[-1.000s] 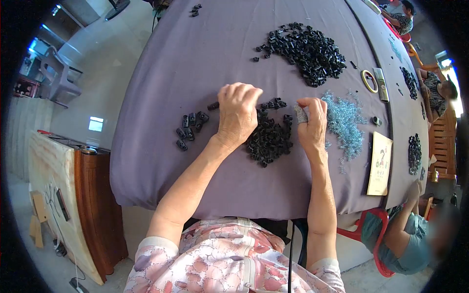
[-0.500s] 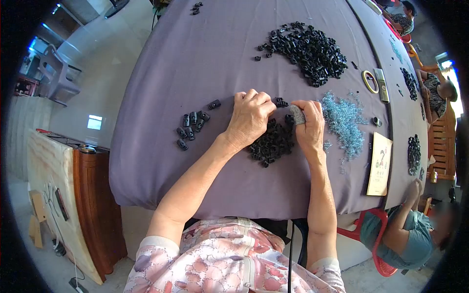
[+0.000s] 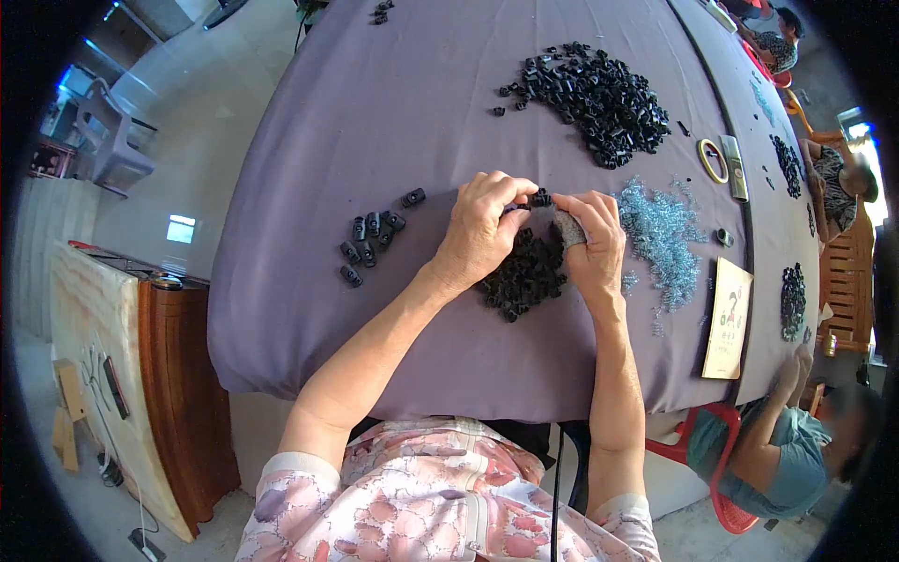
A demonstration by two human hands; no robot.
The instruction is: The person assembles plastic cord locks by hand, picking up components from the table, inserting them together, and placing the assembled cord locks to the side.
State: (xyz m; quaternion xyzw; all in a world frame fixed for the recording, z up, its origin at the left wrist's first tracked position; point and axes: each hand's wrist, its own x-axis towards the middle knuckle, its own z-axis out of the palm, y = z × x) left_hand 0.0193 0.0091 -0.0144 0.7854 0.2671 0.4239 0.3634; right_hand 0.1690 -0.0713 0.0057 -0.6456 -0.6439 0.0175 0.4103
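My left hand (image 3: 482, 220) has its fingers bent in a pinch at small black plastic pieces (image 3: 540, 198). From the other side my right hand (image 3: 595, 229) comes close, fingers curled, index tip beside the same pieces; what it grips is hidden. A grey wrap (image 3: 568, 228) covers its thumb. Below and between the hands lies a heap of black plastic parts (image 3: 523, 281). Left of my left hand lie several black cord locks (image 3: 373, 225). A pile of small metal springs (image 3: 665, 239) spreads just right of my right hand.
A larger heap of black parts (image 3: 604, 103) lies farther back on the purple cloth (image 3: 393, 112). To the right are a tape roll (image 3: 712, 161), a pale tube-like item (image 3: 733, 169) and a booklet (image 3: 728, 318). A person (image 3: 768, 454) sits at the right side; others sit beyond.
My left fingers have extended right to the small black pieces, and my right index finger has reached toward them. The two hands are closer together. The heaps look unchanged.
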